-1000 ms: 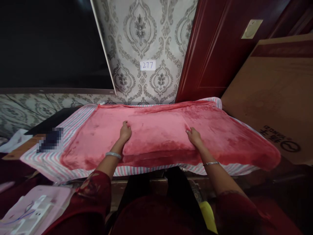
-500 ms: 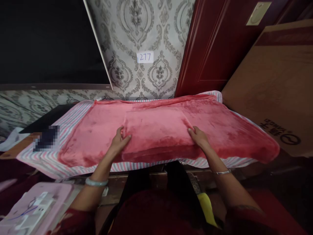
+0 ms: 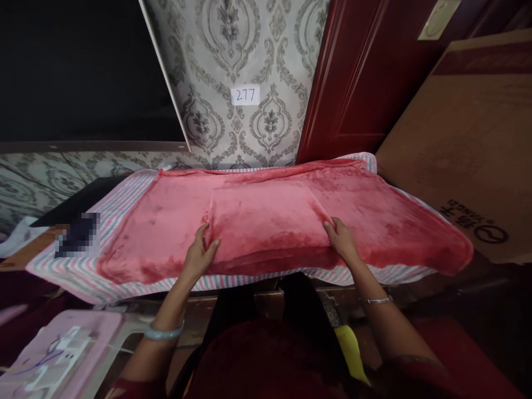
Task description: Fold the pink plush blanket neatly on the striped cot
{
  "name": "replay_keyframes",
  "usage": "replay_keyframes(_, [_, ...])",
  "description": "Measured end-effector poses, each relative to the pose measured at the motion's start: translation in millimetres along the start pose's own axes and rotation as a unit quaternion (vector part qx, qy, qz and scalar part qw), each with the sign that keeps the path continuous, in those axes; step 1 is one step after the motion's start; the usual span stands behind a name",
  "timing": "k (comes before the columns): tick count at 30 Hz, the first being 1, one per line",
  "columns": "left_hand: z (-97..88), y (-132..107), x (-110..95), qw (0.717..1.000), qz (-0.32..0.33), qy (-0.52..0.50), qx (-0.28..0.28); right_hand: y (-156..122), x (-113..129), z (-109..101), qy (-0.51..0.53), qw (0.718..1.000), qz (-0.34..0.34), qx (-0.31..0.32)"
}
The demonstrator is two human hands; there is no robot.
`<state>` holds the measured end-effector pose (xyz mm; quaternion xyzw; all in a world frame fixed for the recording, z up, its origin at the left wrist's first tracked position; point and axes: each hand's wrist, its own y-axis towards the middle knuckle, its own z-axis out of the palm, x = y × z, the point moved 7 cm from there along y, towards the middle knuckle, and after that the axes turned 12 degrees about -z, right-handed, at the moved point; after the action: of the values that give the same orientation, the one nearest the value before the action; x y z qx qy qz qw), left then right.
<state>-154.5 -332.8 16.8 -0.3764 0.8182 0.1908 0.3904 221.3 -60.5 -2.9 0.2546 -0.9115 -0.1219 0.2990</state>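
A pink plush blanket (image 3: 374, 221) lies spread over a striped cloth (image 3: 124, 205) on a table. A raised, folded section (image 3: 266, 221) sits in its middle. My left hand (image 3: 200, 255) rests against the left edge of that section, thumb up and fingers apart on the fabric. At the right edge, my right hand (image 3: 341, 239) has its fingers pressed into the fold, and I cannot make out whether they pinch the fabric. Both wrists wear bangles.
A patterned wall with a "277" label (image 3: 245, 95) stands behind the table. A dark red door (image 3: 366, 77) and a large cardboard box (image 3: 469, 149) are at right. A pink plastic box (image 3: 62, 349) sits at lower left.
Both hands slid back toward me along the sides of the folded section. My left hand went from a fist to open fingers.
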Motion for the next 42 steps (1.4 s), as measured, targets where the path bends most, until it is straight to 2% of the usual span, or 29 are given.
replay_keyframes(4, [0.6, -20.1, 0.4, 0.999, -0.006, -0.038, 0.023, -13.3, -2.1, -3.5, 0.010, 1.000, 0.006, -0.022])
replay_keyframes(9, [-5.5, -26.8, 3.6, 0.996, 0.015, -0.090, -0.003, -24.2, -8.1, -4.0, 0.028, 0.998, 0.030, -0.049])
replay_keyframes(14, [-4.2, -36.9, 11.8, 0.998, 0.012, -0.066, 0.003, -29.7, -13.6, -5.1, 0.050, 0.996, 0.042, -0.057])
replay_keyframes(18, [-5.7, -53.2, 12.8, 0.997, 0.034, -0.055, -0.030, -36.2, -18.5, -8.4, 0.024, 0.998, 0.027, -0.050])
replay_keyframes(20, [-6.2, -57.9, 13.3, 0.996, 0.025, -0.074, -0.037, -38.9, -21.2, -8.7, 0.014, 0.999, 0.036, -0.034])
replay_keyframes(23, [-2.5, -58.7, 18.3, 0.991, -0.052, -0.124, -0.010, -40.1, -21.6, -10.4, 0.043, 0.997, 0.053, -0.030])
replay_keyframes(27, [3.0, -59.8, 21.6, 0.966, -0.133, -0.219, 0.025, -41.3, -24.2, -6.6, 0.140, 0.984, 0.109, -0.017])
replay_keyframes(30, [3.6, -59.8, 22.3, 0.938, -0.158, -0.307, 0.034, -44.8, -27.4, 3.1, 0.253, 0.954, 0.158, 0.004])
replay_keyframes(33, [3.3, -56.0, 19.8, 0.917, -0.178, -0.355, 0.036, -45.5, -27.4, 9.6, 0.345, 0.923, 0.173, 0.005])
replay_keyframes(37, [8.9, -47.4, 10.9, 0.923, -0.191, -0.330, 0.043, -42.0, -26.5, 11.4, 0.370, 0.915, 0.164, -0.004])
replay_keyframes(42, [7.0, -36.0, 7.9, 0.949, -0.133, -0.287, -0.005, -37.0, -27.6, 4.7, 0.332, 0.935, 0.115, -0.050])
